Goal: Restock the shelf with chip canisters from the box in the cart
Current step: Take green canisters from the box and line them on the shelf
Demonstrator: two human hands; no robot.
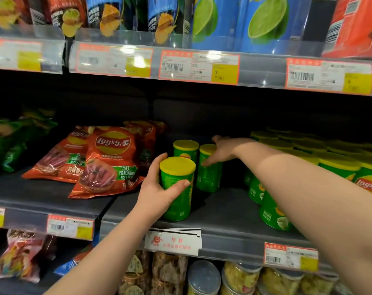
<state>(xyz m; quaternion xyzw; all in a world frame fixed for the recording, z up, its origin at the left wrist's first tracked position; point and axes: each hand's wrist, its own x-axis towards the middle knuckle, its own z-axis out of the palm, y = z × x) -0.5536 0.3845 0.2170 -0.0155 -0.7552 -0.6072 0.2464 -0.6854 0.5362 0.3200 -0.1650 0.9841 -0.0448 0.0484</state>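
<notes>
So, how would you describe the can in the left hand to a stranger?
Find the middle shelf, just right of the red chip bags. Three green cans with yellow lids stand there; it is the front can, nearest the shelf edge.

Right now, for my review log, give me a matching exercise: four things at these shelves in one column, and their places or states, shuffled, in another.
Things:
1. left hand
2. right hand
3. red chip bags
4. blue lime packs

Places or states:
A. standing on the upper shelf
B. grips the front canister
C. lying left of the front canister
D. straight fingers touching a rear canister

Pairs: 1-B, 2-D, 3-C, 4-A
</notes>
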